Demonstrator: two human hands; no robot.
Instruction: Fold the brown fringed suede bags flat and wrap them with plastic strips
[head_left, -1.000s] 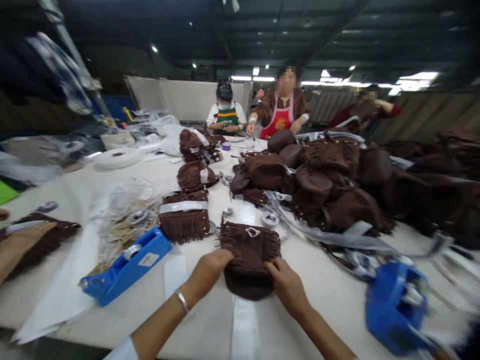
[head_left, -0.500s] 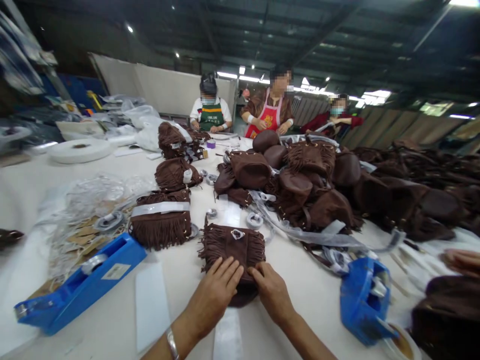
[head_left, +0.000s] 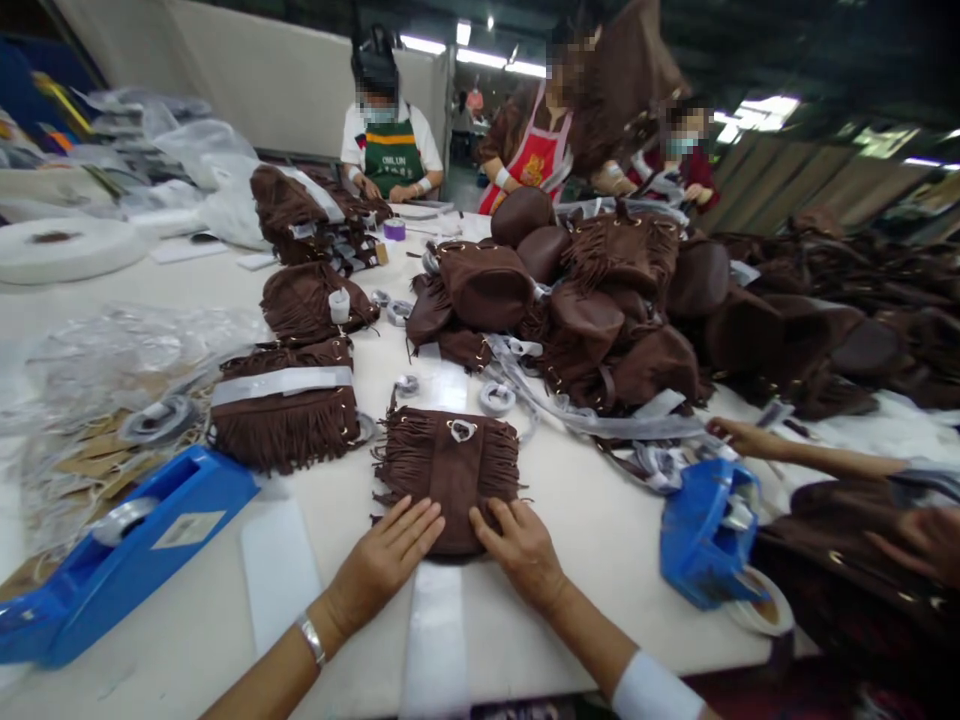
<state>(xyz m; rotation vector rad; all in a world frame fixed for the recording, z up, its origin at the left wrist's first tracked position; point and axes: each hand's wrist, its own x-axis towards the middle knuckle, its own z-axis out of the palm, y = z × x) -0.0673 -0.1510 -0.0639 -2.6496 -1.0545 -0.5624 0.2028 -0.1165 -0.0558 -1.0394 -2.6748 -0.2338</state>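
A dark brown fringed bag (head_left: pixel 454 480) lies flat in front of me, with a wrapped metal fastener (head_left: pixel 461 431) near its top. My left hand (head_left: pixel 394 552) rests on its lower left corner, fingers stretched and pressed lightly down. On the lower right corner lies my right hand (head_left: pixel 521 552), its fingers apart and slightly bent, holding nothing. A translucent strip (head_left: pixel 437 635) runs under the bag toward me. Small wrapped coils, one a plastic-covered ring (head_left: pixel 496 397), lie just beyond the bag.
Blue tape dispensers stand at left (head_left: pixel 135 560) and right (head_left: pixel 705 540). Another fringed bag (head_left: pixel 285 410) with a pale band lies to the left. A heap of brown bags (head_left: pixel 592 320) fills the back right. A co-worker's arm (head_left: pixel 810 455) reaches in from the right; other people stand across the table.
The bag's lower part now lies flat, and both hands have slid to its bottom corners. A co-worker's arm has reached in at right; a person opposite has raised a brown bag.
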